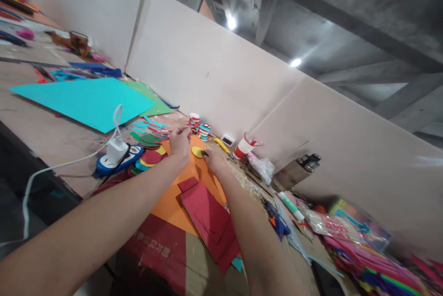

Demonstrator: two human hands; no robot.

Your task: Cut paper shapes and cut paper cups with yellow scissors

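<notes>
Both my arms reach forward over an orange sheet [173, 204] on the table. My left hand [180, 141] is closed near the sheet's far edge, and what it holds is hidden. My right hand [213, 161] pinches a small green piece against a yellow foam circle [197, 151] lying on the orange sheet. Dark red foam pieces [211, 222] lie on the sheet between my forearms. Cut circles in red, green and yellow [149, 155] are piled just left of my left hand.
A large teal sheet [86, 100] and a green sheet [152, 97] lie at left. A white charger on a blue power strip [117, 157] trails a white cable. A paper cup [244, 147], glue stick [290, 206], stacked small cutouts [200, 129] and packs of coloured strips [363, 250] lie along the wall.
</notes>
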